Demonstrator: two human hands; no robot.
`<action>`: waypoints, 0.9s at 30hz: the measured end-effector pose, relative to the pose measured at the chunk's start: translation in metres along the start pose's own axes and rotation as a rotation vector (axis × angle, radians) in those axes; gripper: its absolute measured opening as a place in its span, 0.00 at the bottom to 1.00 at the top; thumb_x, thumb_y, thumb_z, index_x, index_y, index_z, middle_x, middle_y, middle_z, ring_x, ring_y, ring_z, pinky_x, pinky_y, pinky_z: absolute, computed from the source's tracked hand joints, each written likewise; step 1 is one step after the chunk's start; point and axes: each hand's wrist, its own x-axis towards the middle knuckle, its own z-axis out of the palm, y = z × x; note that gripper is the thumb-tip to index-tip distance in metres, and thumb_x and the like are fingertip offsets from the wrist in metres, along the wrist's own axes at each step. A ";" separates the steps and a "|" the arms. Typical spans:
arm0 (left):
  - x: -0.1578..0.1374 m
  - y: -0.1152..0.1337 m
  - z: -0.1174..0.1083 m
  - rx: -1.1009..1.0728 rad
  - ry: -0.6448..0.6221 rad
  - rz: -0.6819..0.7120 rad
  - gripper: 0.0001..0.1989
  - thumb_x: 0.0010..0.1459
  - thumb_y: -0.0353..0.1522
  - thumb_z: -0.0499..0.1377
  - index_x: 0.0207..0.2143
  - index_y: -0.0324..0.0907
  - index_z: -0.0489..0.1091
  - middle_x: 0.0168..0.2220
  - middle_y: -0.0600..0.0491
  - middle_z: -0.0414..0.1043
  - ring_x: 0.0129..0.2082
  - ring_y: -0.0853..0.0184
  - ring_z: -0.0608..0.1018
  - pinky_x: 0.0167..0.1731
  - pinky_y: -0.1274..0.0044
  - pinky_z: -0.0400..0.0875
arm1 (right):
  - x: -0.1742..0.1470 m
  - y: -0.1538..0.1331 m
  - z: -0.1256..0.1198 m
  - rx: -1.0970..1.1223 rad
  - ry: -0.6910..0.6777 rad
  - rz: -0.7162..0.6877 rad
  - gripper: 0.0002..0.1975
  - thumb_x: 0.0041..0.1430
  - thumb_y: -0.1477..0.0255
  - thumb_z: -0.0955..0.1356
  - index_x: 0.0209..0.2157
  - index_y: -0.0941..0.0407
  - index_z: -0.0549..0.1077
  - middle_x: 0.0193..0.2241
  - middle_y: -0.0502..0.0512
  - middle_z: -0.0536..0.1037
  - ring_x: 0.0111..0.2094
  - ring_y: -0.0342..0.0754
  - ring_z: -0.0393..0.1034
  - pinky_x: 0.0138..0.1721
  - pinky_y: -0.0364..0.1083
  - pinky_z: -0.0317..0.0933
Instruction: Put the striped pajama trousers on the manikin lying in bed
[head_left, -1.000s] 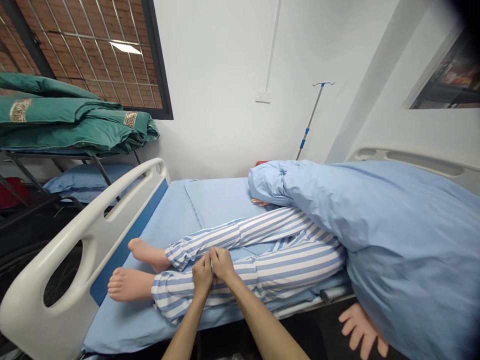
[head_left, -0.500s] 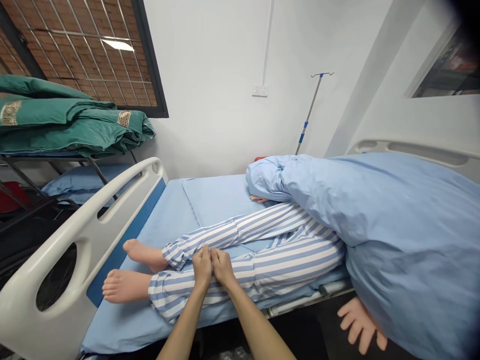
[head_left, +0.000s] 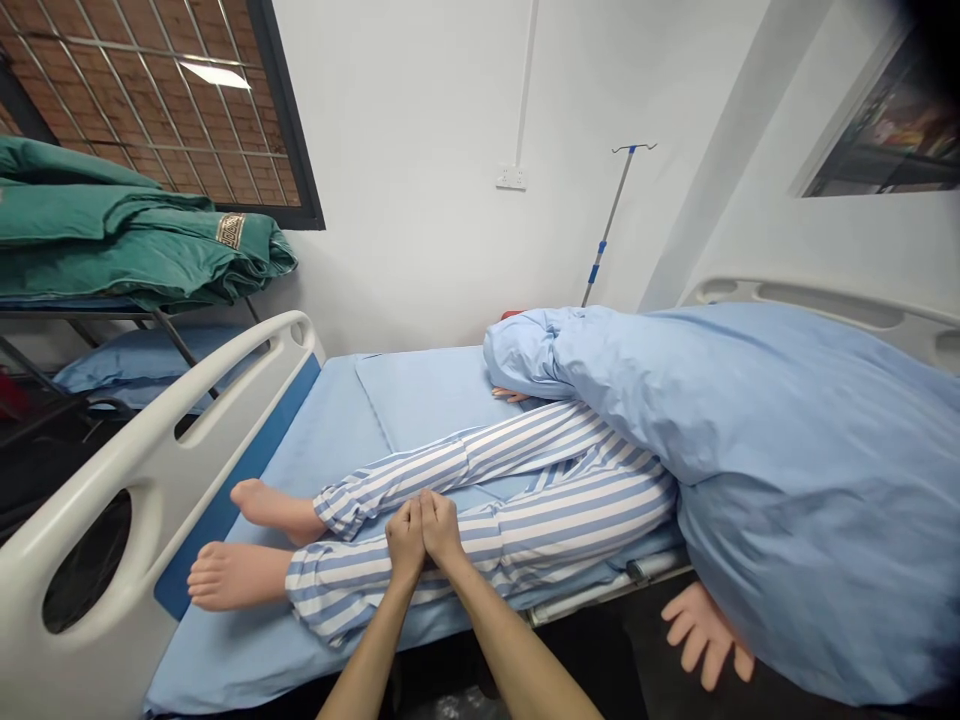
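Note:
My left hand (head_left: pixel 406 540) and my right hand (head_left: pixel 440 528) are both curled into fists, side by side and touching at the knuckles. No object shows in either one; the palms are turned away. They appear just over the lower legs of a lying manikin, and whether they touch the cloth I cannot tell. The manikin wears blue-and-white striped trousers (head_left: pixel 585 500). Its bare feet (head_left: pixel 238 577) point left, toward the footboard. A light-blue quilt (head_left: pixel 787 450) is heaped over its upper body, and one manikin hand (head_left: pixel 706 637) hangs out below the quilt.
The white footboard (head_left: pixel 142 480) rises at left, and the blue-sheeted mattress (head_left: pixel 427 385) runs behind the legs. An IV pole (head_left: pixel 611 220) stands by the wall, below and right of a socket (head_left: pixel 511 178). Folded green quilts (head_left: pixel 142 240) lie on a rack at the far left.
The view has shifted slightly right, so the bed and manikin sit a little farther left. My fists stay together, nearly unchanged in the frame.

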 end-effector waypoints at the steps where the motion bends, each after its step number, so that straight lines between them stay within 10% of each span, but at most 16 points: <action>1: 0.001 0.000 0.000 0.001 -0.007 0.003 0.16 0.50 0.40 0.47 0.17 0.39 0.63 0.16 0.55 0.64 0.20 0.71 0.63 0.23 0.80 0.55 | 0.001 -0.002 -0.003 -0.037 -0.010 -0.021 0.20 0.57 0.68 0.52 0.17 0.59 0.64 0.15 0.49 0.65 0.18 0.39 0.56 0.21 0.39 0.46; 12: -0.001 0.003 0.001 -0.061 -0.006 0.000 0.16 0.50 0.39 0.46 0.16 0.40 0.61 0.17 0.55 0.62 0.20 0.71 0.63 0.23 0.80 0.56 | -0.002 0.011 -0.017 -0.310 -0.132 -0.100 0.21 0.59 0.66 0.51 0.25 0.58 0.68 0.21 0.53 0.71 0.23 0.41 0.61 0.25 0.40 0.46; 27: 0.003 0.033 0.018 -0.210 0.038 -0.081 0.17 0.50 0.38 0.46 0.13 0.41 0.52 0.12 0.59 0.52 0.15 0.75 0.57 0.18 0.81 0.52 | 0.002 0.019 -0.020 0.022 -0.004 -0.013 0.20 0.58 0.65 0.51 0.19 0.58 0.62 0.16 0.50 0.64 0.20 0.40 0.57 0.23 0.39 0.49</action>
